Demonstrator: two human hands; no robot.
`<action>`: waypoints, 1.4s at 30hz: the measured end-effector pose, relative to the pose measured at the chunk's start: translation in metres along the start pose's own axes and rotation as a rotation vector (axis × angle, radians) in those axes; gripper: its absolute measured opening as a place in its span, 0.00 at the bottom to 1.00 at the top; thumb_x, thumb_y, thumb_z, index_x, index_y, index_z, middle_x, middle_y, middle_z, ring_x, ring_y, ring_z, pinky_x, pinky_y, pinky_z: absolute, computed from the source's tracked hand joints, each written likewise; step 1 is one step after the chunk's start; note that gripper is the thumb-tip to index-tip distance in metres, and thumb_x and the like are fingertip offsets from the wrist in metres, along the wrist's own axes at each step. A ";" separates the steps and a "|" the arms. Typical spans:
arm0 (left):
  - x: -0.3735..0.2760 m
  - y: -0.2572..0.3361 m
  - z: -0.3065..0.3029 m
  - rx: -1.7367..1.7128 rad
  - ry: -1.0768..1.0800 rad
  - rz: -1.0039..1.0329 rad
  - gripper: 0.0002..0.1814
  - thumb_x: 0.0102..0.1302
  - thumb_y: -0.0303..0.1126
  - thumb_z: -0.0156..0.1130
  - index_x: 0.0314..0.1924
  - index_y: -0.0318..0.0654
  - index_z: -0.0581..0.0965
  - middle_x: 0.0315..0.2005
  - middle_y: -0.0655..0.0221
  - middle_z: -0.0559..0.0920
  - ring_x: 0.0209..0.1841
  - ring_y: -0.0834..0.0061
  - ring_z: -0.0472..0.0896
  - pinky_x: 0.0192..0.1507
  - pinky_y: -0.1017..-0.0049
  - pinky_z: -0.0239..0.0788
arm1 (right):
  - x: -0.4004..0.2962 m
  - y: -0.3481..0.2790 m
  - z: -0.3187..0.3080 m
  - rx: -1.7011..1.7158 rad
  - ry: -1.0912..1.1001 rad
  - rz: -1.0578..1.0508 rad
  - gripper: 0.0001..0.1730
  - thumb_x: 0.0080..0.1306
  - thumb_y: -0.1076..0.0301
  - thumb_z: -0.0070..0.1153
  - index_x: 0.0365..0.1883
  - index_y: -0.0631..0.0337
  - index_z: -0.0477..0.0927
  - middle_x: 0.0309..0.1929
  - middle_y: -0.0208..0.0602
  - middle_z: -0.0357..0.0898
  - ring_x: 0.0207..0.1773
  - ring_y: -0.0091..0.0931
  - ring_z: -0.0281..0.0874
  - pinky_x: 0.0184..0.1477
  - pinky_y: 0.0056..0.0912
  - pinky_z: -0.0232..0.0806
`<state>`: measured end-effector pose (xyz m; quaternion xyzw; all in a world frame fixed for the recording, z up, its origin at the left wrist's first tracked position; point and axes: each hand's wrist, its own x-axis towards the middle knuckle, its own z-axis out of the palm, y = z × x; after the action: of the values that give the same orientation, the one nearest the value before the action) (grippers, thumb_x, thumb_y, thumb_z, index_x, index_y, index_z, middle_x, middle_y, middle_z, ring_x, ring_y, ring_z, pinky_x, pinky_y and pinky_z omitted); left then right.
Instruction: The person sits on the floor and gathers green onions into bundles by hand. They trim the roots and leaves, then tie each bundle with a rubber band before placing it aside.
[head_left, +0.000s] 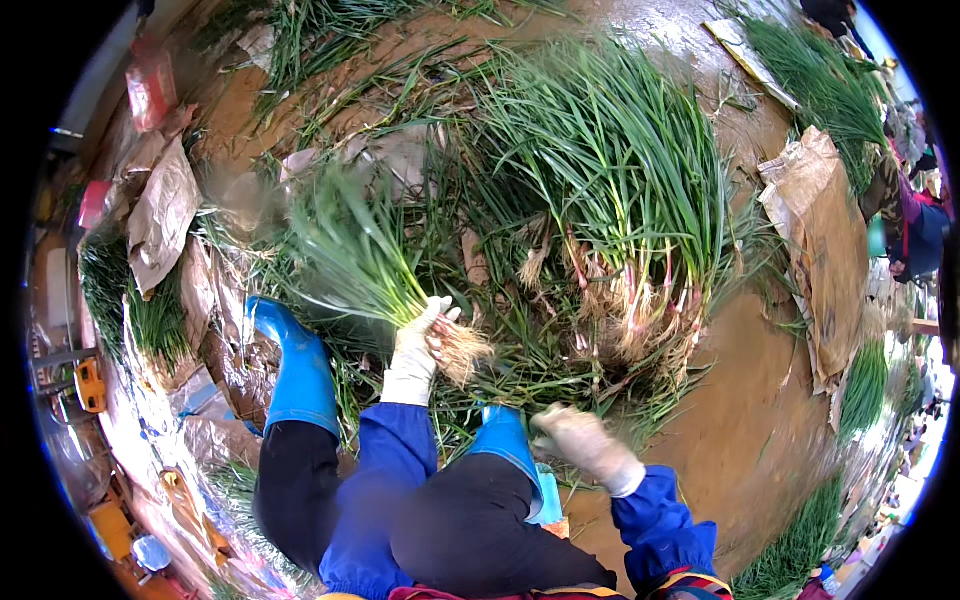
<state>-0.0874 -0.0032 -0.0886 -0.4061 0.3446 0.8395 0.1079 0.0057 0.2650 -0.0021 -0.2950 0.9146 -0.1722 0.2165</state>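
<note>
My left hand (421, 345), in a whitish glove, grips a bunch of green garlic (375, 259) just above its roots. Its pale roots (461, 352) stick out to the right of the fist, while the leaves fan up and left, blurred. My right hand (589, 444), also gloved, hovers by my right boot (502, 435); its fingers are curled and blurred, and nothing shows in them. Beyond it lies a large heap of green garlic (622, 172), with pinkish stems and tangled roots towards me. Loose leaves (510, 367) litter the ground between my hands and the heap.
My left blue boot (300, 367) stands among leaves. Wet brown floor (735, 390) stretches right, with a brown paper sack (817, 255) past it. More greens (817, 82) lie at upper right, near a person (919, 225). Crumpled sacking (165, 217) covers bundles at left.
</note>
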 end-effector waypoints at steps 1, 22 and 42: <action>-0.004 0.007 0.000 -0.064 -0.032 -0.031 0.12 0.64 0.35 0.65 0.44 0.40 0.77 0.38 0.67 0.83 0.42 0.63 0.82 0.46 0.61 0.77 | 0.018 0.004 -0.024 -0.103 0.057 0.116 0.16 0.67 0.52 0.51 0.39 0.56 0.75 0.32 0.39 0.76 0.35 0.30 0.80 0.29 0.31 0.74; -0.044 -0.075 0.034 0.682 -0.075 -0.285 0.10 0.57 0.28 0.68 0.38 0.35 0.79 0.23 0.67 0.82 0.15 0.81 0.74 0.12 0.84 0.61 | 0.150 0.066 0.076 0.006 0.449 0.249 0.10 0.65 0.63 0.46 0.28 0.57 0.75 0.21 0.38 0.76 0.20 0.36 0.77 0.21 0.41 0.67; -0.069 -0.072 0.066 0.089 -0.461 -0.364 0.28 0.58 0.23 0.62 0.59 0.29 0.69 0.44 0.54 0.82 0.44 0.61 0.83 0.53 0.63 0.75 | 0.026 0.057 -0.011 -0.438 0.418 0.712 0.17 0.71 0.54 0.44 0.26 0.52 0.73 0.26 0.31 0.70 0.29 0.25 0.74 0.26 0.31 0.69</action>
<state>-0.0501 0.1006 -0.0433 -0.2546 0.2692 0.8605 0.3497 -0.0451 0.2945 -0.0254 0.0395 0.9977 0.0543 0.0060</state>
